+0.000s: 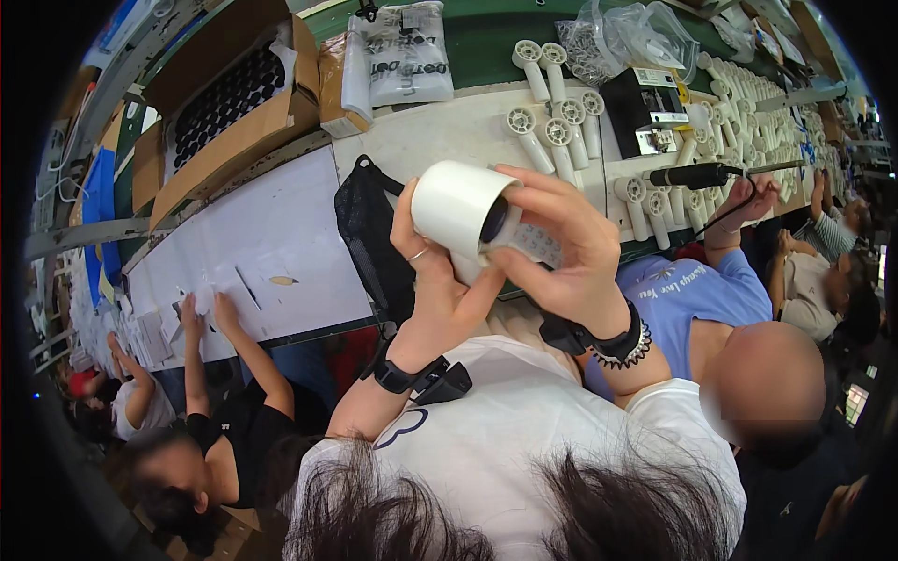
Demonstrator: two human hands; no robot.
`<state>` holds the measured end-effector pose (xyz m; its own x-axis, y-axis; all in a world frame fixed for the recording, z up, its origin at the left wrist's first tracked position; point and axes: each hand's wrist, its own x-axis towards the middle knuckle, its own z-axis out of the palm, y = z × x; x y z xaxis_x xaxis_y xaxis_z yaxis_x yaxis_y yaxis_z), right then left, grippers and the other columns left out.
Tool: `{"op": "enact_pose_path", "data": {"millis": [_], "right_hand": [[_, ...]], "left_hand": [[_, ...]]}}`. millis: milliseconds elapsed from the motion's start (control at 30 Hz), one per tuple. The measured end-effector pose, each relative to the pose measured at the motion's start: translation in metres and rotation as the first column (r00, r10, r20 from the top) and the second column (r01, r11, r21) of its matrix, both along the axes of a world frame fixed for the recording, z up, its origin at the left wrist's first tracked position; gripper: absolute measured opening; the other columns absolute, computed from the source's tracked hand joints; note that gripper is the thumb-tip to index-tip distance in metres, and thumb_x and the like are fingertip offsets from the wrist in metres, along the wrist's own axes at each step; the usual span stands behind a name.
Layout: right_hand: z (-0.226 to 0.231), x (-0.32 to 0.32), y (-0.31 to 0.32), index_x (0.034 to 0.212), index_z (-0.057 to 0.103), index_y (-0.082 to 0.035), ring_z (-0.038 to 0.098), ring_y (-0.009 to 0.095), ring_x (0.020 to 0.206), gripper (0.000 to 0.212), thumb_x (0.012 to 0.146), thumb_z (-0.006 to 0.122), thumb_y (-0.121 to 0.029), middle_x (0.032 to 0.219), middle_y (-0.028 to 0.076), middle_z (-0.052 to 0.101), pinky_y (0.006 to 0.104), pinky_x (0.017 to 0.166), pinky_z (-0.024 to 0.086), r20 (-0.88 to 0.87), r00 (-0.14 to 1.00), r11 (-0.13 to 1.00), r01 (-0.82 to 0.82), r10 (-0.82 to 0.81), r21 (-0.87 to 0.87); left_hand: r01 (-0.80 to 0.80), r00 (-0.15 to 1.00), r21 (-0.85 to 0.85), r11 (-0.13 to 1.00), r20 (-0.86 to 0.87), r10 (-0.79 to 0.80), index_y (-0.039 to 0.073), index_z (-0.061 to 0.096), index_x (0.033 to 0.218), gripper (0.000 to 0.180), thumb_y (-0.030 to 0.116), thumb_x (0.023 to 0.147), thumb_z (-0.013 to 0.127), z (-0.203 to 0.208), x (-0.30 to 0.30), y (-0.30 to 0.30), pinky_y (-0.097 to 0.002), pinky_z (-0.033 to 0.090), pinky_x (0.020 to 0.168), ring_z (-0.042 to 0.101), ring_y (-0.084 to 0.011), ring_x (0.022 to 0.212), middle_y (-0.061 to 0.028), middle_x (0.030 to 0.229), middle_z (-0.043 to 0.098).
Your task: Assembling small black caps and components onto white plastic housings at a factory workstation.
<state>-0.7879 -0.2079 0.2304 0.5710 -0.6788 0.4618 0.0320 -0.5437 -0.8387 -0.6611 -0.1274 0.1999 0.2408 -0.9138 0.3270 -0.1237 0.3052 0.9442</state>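
1 white cylinder [456, 204] is held up near the worktop [402, 145]: the left hand [440, 299] is clamped round its left side, the right hand [586, 248] on its open end, where a dark round part [495, 219] shows inside. Just beside the left hand is a black mesh bag [365, 238]; beyond are white round-headed parts [558, 133].

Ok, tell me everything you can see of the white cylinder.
The white cylinder looks smooth, slightly glossy, probably plastic. It lies tilted, its open end facing right, with a dark part visible inside. The left hand grips its left side; the right hand has fingers at the open rim. It is held off the table, its underside partly hidden.
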Motion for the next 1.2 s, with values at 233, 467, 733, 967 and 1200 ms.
{"op": "enact_pose_path", "data": {"millis": [233, 467, 733, 967, 1200], "right_hand": [[0.017, 0.013, 0.011, 0.127, 0.034, -0.002, 0.052, 0.029, 0.113, 0.061, 0.075, 0.065, -0.007, 0.125, 0.024, 0.048, 0.0378, 0.091, 0.045, 0.388, 0.918, 0.960, -0.175, 0.079, 0.218], [0.023, 0.017, 0.013, 0.133, 0.031, 0.001, 0.049, 0.026, 0.116, 0.062, 0.080, 0.058, -0.015, 0.128, 0.020, 0.046, 0.0359, 0.095, 0.041, 0.286, 0.952, 0.905, -0.212, 0.106, 0.370], [0.024, 0.016, 0.013, 0.129, 0.040, 0.004, 0.047, 0.023, 0.117, 0.053, 0.082, 0.055, -0.015, 0.130, 0.016, 0.045, 0.0341, 0.097, 0.039, 0.260, 0.947, 0.873, -0.283, 0.189, 0.396], [0.014, 0.018, 0.014, 0.130, 0.039, 0.004, 0.044, 0.022, 0.120, 0.052, 0.082, 0.054, -0.010, 0.132, 0.017, 0.042, 0.0340, 0.098, 0.037, 0.343, 0.918, 0.845, -0.340, 0.201, 0.414], [0.003, 0.022, 0.012, 0.129, 0.041, 0.004, 0.044, 0.020, 0.119, 0.048, 0.083, 0.052, -0.002, 0.128, 0.016, 0.046, 0.0340, 0.098, 0.038, 0.390, 0.912, 0.802, -0.327, 0.129, 0.499]], "left_hand": [[0.019, 0.998, -0.101, 0.995, -0.049, -0.024, 0.004, 0.005, 0.139, 0.086, 0.007, 0.076, 0.064, -0.001, 0.000, 0.008, -0.0366, 0.034, 0.096, 0.036, -0.0254, 0.118, -0.0132, 0.138, 0.012], [-0.122, 0.985, -0.078, 0.989, 0.116, 0.131, 0.001, 0.027, 0.134, 0.074, 0.014, 0.074, 0.069, -0.014, 0.005, 0.015, -0.0376, 0.034, 0.096, 0.027, -0.0273, 0.124, -0.0148, 0.139, 0.006], [-0.136, 0.985, 0.085, 0.987, 0.123, 0.125, 0.006, 0.029, 0.133, 0.070, 0.010, 0.075, 0.068, -0.053, 0.016, 0.032, -0.0383, 0.036, 0.094, 0.036, -0.0286, 0.118, -0.0170, 0.138, 0.007], [0.081, 0.961, 0.068, 0.994, 0.261, -0.096, 0.005, 0.021, 0.134, 0.073, 0.008, 0.076, 0.066, -0.039, 0.018, 0.027, -0.0373, 0.037, 0.094, 0.038, -0.0294, 0.117, -0.0173, 0.137, 0.008], [-0.063, 0.959, 0.071, 0.996, 0.281, 0.040, 0.004, 0.012, 0.136, 0.078, 0.003, 0.077, 0.062, -0.040, 0.011, 0.019, -0.0358, 0.036, 0.094, 0.035, -0.0265, 0.119, -0.0155, 0.136, 0.009]]}}
